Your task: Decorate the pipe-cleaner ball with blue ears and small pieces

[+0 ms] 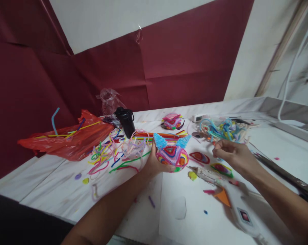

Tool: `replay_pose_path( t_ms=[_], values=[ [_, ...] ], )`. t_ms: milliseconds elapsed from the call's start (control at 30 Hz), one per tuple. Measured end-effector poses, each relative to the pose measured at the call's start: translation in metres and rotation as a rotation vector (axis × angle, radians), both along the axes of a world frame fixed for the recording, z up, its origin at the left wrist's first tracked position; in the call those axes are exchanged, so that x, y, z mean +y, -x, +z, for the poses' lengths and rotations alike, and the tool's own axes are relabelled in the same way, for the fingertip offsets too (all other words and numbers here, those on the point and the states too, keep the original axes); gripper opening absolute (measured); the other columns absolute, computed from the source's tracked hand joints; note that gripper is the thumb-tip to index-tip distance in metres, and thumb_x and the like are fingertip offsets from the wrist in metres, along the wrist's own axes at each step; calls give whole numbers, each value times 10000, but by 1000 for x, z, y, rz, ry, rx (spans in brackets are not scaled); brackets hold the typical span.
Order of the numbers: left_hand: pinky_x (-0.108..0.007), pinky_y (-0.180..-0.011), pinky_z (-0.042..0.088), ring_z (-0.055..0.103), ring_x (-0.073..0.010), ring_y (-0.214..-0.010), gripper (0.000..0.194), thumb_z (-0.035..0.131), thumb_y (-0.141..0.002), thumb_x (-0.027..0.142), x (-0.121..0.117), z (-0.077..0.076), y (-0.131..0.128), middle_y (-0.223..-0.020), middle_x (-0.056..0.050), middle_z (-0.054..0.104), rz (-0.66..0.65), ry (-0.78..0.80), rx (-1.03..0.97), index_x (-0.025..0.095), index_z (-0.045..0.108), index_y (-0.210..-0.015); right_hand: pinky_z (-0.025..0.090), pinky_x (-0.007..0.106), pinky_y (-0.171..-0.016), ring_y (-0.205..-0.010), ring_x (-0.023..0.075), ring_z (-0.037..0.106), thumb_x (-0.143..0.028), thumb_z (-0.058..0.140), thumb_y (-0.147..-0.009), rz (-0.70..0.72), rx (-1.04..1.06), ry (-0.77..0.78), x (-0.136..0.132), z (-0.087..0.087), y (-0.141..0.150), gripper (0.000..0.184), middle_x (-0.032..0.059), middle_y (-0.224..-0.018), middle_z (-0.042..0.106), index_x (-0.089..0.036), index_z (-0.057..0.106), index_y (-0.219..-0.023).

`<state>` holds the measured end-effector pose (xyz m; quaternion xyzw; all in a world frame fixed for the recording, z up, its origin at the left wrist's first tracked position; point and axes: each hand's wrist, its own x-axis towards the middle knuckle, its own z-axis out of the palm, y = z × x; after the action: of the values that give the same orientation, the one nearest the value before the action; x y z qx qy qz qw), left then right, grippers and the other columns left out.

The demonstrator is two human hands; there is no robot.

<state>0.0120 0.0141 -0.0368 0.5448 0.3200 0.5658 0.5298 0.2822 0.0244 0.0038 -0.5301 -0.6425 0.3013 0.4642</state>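
My left hand [155,163] grips the edge of a round animal face made of pipe cleaners [172,156]. The face has pink, purple, red and yellow bands and two light blue pointed ears. Held in the air to its right, my right hand [229,153] has its fingertips pinched together; whatever is between them is hidden or too small to name. Below that hand lie a red oval pipe-cleaner piece [200,157] and a green-edged one [222,169]. A white glue gun [242,209] rests under my right forearm, somewhat blurred.
Loose pipe cleaners [118,156] spread over the left, beside a red plastic bag [74,146]. A black cup [125,122] stands behind them. Another colourful face [172,121] sits at the back. More pipe cleaners [224,129] and dark scissors [289,173] lie right.
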Motion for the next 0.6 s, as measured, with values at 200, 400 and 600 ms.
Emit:
replay_pose_path(
  t_ms=[200, 400, 600],
  values=[
    [-628, -1080, 333, 469, -424, -1304, 1308, 944, -369, 174, 1, 0, 0, -1412, -114, 525, 5, 7, 5, 352, 285, -1484, 386, 334, -576, -594, 207, 518, -457, 601, -623, 60, 136, 28, 3, 0, -1, 256, 35, -575, 607, -223, 522, -556],
    [-632, -1068, 354, 510, -408, -1267, 1259, 939, -407, 199, 1, -1, 0, -1383, -92, 554, -32, 9, -21, 374, 295, -1475, 405, 330, -603, -599, 200, 538, -454, 625, -620, 100, 217, 49, 4, -1, 0, 249, 22, -582, 612, -229, 527, -578],
    [-574, -1010, 437, 585, -391, -1176, 1279, 945, -391, 225, 1, 3, 1, -1263, -116, 625, -30, 24, -35, 305, 272, -1475, 497, 323, -621, -643, 205, 600, -536, 825, -516, 96, 313, 39, 6, -6, 5, 429, 30, -669, 630, -215, 559, -619]
  ],
)
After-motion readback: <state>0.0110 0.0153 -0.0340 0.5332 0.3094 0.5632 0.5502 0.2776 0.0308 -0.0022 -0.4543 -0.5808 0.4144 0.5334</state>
